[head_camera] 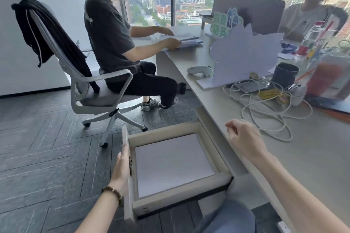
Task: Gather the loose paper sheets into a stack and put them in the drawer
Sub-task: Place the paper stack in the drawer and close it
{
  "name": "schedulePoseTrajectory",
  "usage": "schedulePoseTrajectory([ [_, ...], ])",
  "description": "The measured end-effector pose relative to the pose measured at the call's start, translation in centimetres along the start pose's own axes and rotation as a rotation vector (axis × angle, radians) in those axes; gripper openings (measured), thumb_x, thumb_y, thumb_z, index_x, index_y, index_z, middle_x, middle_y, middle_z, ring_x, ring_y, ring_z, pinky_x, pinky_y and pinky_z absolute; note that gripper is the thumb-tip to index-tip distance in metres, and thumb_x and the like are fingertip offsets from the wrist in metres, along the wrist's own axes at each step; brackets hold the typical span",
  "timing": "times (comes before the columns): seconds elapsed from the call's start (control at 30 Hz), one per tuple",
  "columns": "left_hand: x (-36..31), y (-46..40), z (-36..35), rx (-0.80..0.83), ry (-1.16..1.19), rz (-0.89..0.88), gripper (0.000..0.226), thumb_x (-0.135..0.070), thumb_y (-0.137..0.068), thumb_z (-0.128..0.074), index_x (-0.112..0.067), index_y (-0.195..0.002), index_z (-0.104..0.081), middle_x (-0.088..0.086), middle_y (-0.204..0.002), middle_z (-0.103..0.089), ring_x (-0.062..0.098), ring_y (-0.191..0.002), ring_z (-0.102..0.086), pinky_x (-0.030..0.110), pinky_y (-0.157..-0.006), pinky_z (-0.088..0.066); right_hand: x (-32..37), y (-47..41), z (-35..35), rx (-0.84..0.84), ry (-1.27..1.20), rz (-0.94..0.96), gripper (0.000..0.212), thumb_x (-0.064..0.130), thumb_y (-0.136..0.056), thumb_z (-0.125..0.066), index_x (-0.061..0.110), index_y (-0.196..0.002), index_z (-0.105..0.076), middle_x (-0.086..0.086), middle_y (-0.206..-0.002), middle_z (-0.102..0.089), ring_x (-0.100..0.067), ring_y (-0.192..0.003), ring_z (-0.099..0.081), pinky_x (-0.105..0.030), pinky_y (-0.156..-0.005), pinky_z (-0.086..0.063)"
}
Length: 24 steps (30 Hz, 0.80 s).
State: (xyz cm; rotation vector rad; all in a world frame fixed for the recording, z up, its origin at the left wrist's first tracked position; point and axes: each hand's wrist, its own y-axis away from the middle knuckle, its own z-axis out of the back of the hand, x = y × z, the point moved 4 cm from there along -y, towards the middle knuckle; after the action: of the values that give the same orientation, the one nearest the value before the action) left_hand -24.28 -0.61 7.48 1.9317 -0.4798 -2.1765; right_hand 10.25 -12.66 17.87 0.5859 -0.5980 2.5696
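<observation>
We see the drawer (189, 194) pulled out from under the desk (306, 157), and the stack of paper (173, 163) lies flat on its bottom, filling most of it. Our left hand (122, 166) rests with straight fingers against the outer face of the drawer front, gripping nothing; a bead bracelet (112, 190) sits on that wrist. The handle is mostly hidden behind the palm. Our right hand (244, 138) hangs above the desk edge, apart from the drawer, fingers loosely curled and empty. On the desk, a white cable (265, 117) loops near a black cup (285, 74); the things at the far right are blurred and hard to make out. Another person on a swivel chair (91, 89) handles papers farther along. The drawer's near corner is partly covered by our knee (229, 217).
</observation>
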Motion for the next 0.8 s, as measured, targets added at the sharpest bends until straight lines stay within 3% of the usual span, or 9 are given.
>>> schedulePoseTrajectory([
  [0.17, -0.9, 0.6, -1.4, 0.084, 0.037, 0.037, 0.077, -0.073, -0.093, -0.023, -0.033, -0.157, -0.011, -0.009, -0.167, -0.005, 0.012, -0.152, -0.010, 0.042, -0.121, -0.008, -2.2, 0.7, 0.8, 0.042, 0.255, 0.012, 0.022, 0.030, -0.097, -0.053, 0.019, -0.105, -0.071, -0.004, -0.103, -0.070, -0.034, -0.092, -0.069, -0.040, -0.074, -0.055],
  [0.37, 0.0, -0.2, -3.7, 0.185, 0.115, 0.102, 0.119, -0.098, -0.061, -0.034, -0.029, -0.157, -0.021, -0.003, -0.164, -0.022, 0.016, -0.150, -0.023, 0.047, -0.123, -0.014, -2.7, 0.0, 0.3, 0.042, 0.354, 0.092, 0.015, 0.031, -0.095, -0.049, 0.019, -0.091, -0.058, 0.000, -0.086, -0.071, -0.030, -0.076, -0.070, -0.038, -0.060, -0.053],
  [0.53, -0.4, 0.6, -7.0, 0.222, 0.173, 0.068, 0.078, -0.066, -0.096, -0.017, -0.016, -0.155, -0.028, 0.006, -0.157, -0.035, 0.019, -0.144, -0.032, 0.037, -0.116, -0.022, -3.2, -0.4, 0.1, 0.034, 0.365, 0.026, 0.012, 0.018, -0.090, -0.047, 0.019, -0.092, -0.059, 0.000, -0.081, -0.071, -0.031, -0.071, -0.070, -0.037, -0.058, -0.052],
  [0.73, 0.7, -0.8, -9.9, 0.281, 0.228, 0.138, 0.072, -0.066, -0.098, -0.014, -0.023, -0.150, -0.038, 0.002, -0.148, -0.049, 0.017, -0.115, -0.055, 0.034, -0.083, -0.043, -4.0, -0.5, 0.1, 0.017, 0.398, -0.057, 0.013, 0.008, -0.083, -0.048, 0.016, -0.083, -0.058, -0.003, -0.073, -0.069, -0.032, -0.065, -0.069, -0.035, -0.053, -0.048],
  [0.8, 0.7, -0.7, -10.8, 0.328, 0.234, 0.168, 0.070, -0.065, -0.098, -0.012, -0.027, -0.150, -0.039, -0.002, -0.152, -0.045, 0.017, -0.123, -0.049, 0.034, -0.075, -0.041, -4.1, -0.7, 0.0, 0.020, 0.397, -0.052, 0.013, 0.006, -0.083, -0.046, 0.015, -0.083, -0.055, -0.003, -0.072, -0.068, -0.033, -0.065, -0.067, -0.035, -0.052, -0.042],
])
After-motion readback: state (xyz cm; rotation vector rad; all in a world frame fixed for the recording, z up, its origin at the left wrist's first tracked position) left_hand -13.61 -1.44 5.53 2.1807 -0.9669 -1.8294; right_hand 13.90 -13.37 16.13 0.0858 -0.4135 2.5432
